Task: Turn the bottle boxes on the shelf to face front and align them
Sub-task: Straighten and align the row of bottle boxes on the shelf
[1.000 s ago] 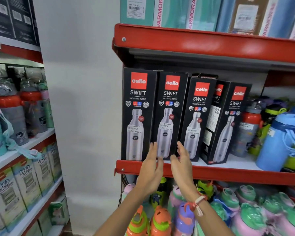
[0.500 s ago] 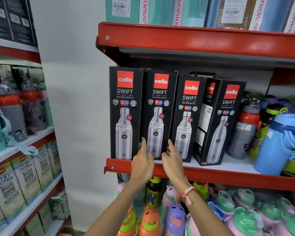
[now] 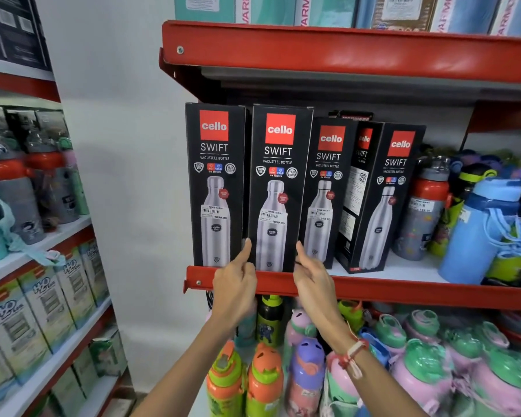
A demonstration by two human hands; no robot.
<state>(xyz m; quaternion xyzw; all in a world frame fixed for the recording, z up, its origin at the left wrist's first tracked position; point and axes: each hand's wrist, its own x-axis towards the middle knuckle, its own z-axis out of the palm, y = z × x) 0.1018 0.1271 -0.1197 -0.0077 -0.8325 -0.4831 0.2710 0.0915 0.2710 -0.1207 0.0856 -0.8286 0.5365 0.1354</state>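
Four black bottle boxes stand on the red shelf [image 3: 403,291]. The first box [image 3: 214,188] and the second box [image 3: 278,191] face front at the shelf's lip. Set slightly further back, the third box [image 3: 325,191] also faces front. The fourth box [image 3: 382,203] is turned at an angle and shows its side panel. My left hand [image 3: 235,284] presses the lower left edge of the second box, and my right hand [image 3: 312,275] presses its lower right edge, so the box is held between them.
Loose bottles, a red-capped grey one [image 3: 421,212] and a blue one [image 3: 478,233], stand right of the boxes. Coloured kids' bottles [image 3: 265,377] fill the shelf below. The upper red shelf [image 3: 343,52] overhangs the boxes. A second rack [image 3: 42,236] stands at the left.
My hands have moved from in front of the second box to its two lower edges. That box now stands further forward, level with the first one.
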